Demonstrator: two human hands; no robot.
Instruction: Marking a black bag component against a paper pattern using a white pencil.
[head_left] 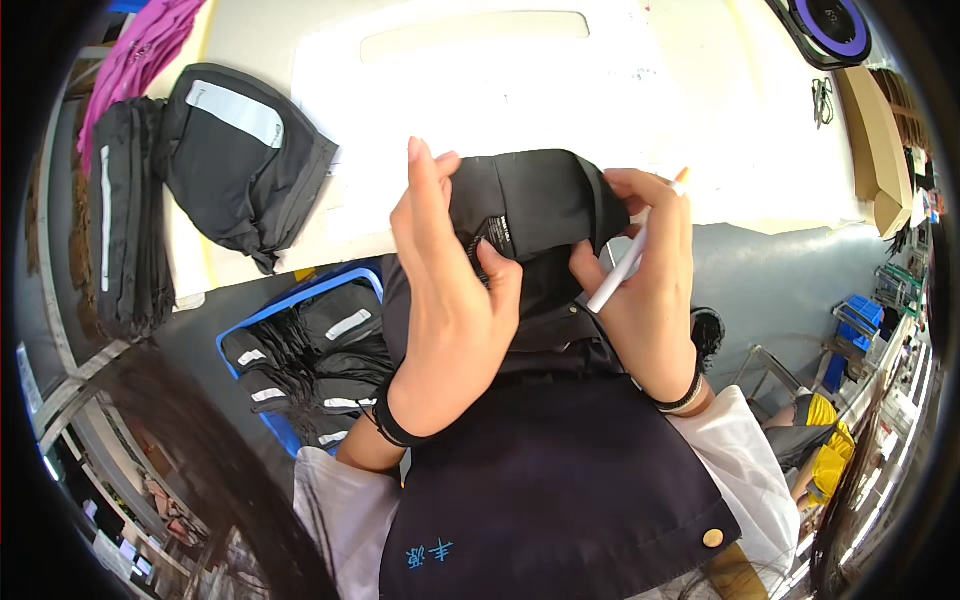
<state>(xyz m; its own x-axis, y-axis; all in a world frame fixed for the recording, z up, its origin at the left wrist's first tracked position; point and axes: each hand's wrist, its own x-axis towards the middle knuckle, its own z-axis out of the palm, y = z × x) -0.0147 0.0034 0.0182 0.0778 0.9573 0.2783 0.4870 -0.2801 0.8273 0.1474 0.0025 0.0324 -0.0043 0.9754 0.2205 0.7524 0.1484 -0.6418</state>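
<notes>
A black fabric piece (545,190) with a small dark printed label (497,236) is held up in front of my apron, at the table's near edge. My left hand (440,290) grips its left side, thumb against the cloth by the label and index finger pointing up. Around the right edge, my right hand (655,270) has its fingers and thumb on the cloth. The same hand carries a white pen (630,262) with an orange tip, slanting across the fingers. Whatever lies behind the cloth is hidden.
On the white table (700,130), a black sewn piece (225,150) with a pale strip lies left, beside a black stack (130,220) and magenta cloth (140,60). A blue crate (235,335) below holds several black pieces. A cardboard box (875,150) stands right.
</notes>
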